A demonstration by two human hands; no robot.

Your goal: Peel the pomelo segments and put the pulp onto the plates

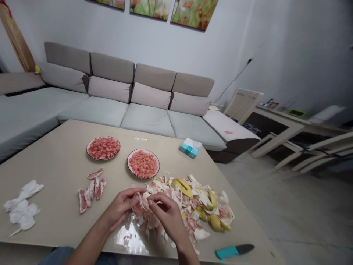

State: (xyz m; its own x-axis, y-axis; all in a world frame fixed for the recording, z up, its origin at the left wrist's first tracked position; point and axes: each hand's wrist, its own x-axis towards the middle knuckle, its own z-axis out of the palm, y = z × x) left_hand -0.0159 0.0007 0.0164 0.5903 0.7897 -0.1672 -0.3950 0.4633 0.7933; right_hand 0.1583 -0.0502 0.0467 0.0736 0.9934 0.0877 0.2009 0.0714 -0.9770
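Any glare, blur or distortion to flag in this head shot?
Head view: bright glare on the glossy table, just below the left hand; head view: sofa lines slant, a tilted, wide-angle look; head view: right side dimmer, the chair there rather soft.

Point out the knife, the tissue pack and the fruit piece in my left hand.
Fruit piece [138, 209]: head view, on its pink flesh.
Tissue pack [189, 149]: head view, on its blue side.
Knife [233, 251]: head view, on its teal handle.

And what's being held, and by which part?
The left hand pinches a pink fruit segment by its left side; whether the right hand grips it too can't be told.
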